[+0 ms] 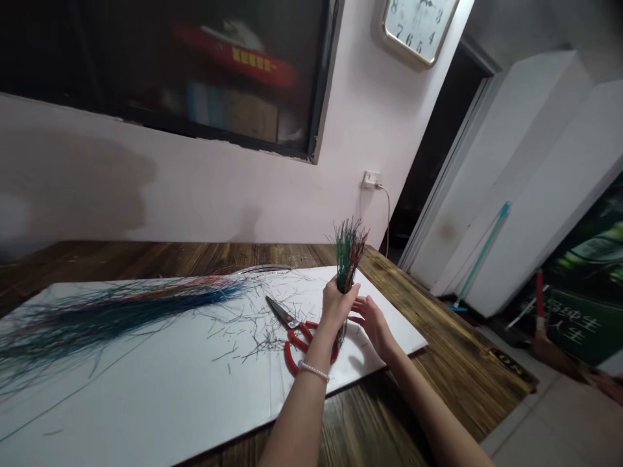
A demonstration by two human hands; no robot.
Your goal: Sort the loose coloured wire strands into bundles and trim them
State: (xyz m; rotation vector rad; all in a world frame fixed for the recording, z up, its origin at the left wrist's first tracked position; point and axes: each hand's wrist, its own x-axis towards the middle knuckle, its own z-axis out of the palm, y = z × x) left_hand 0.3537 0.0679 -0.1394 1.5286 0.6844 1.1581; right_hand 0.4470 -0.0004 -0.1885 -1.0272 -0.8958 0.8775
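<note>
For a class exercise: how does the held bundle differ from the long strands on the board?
The short green-and-red bundle stands upright in the left hand; the long blue-green strands lie flat on the white board. The bundle is tight; the strands fan loosely. Both are thin, multicoloured fibres.

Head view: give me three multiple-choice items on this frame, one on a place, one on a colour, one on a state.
1. Where do the scissors lie?
A. On the board
B. On the floor
C. Hanging on the wall

2. What colour are their handles?
A. Blue
B. Green
C. Red

3. What is the left hand doing?
A. Lying open on the board
B. Gripping the bundle of strands
C. Holding the scissors

1: A, they lie on the white surface among clippings.
2: C, both finger loops show red.
3: B, its fingers close round the bundle.
</note>
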